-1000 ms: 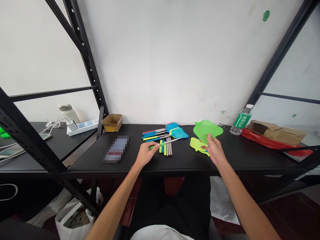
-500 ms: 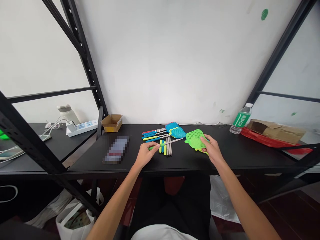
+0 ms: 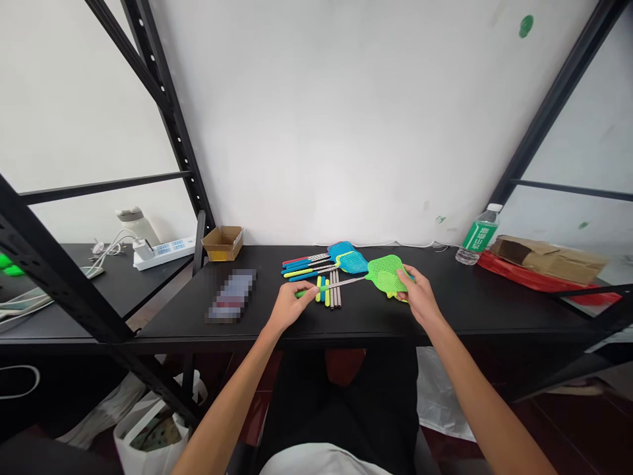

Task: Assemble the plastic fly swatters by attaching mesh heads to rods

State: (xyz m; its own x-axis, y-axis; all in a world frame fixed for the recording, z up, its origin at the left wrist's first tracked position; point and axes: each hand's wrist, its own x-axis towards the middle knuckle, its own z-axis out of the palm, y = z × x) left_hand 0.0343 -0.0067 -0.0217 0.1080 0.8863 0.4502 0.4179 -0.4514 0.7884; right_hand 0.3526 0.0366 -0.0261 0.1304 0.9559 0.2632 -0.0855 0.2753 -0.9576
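My left hand (image 3: 295, 302) is closed on the green grip of a fly swatter handle (image 3: 346, 282), whose thin metal rod points right. My right hand (image 3: 418, 290) pinches green fly swatter heads (image 3: 386, 273), seemingly more than one stacked together. The rod's tip meets the neck of the upper head; how far it sits inside I cannot tell. Behind my left hand lie several loose coloured grips (image 3: 323, 290) and metal rods (image 3: 335, 290). Farther back, several fly swatters with blue heads (image 3: 352, 256) lie side by side, their grips pointing left.
A blurred flat object (image 3: 231, 295) and an open cardboard box (image 3: 223, 244) are on the left of the black table (image 3: 277, 324). To the right stand a water bottle (image 3: 479, 235) and a brown carton (image 3: 548, 258) on red plastic. Black shelf posts (image 3: 173, 125) frame both sides.
The rod in my left hand has moved slightly right, and its tip now meets the neck of the green head, where there was a gap before. My right hand keeps its hold.
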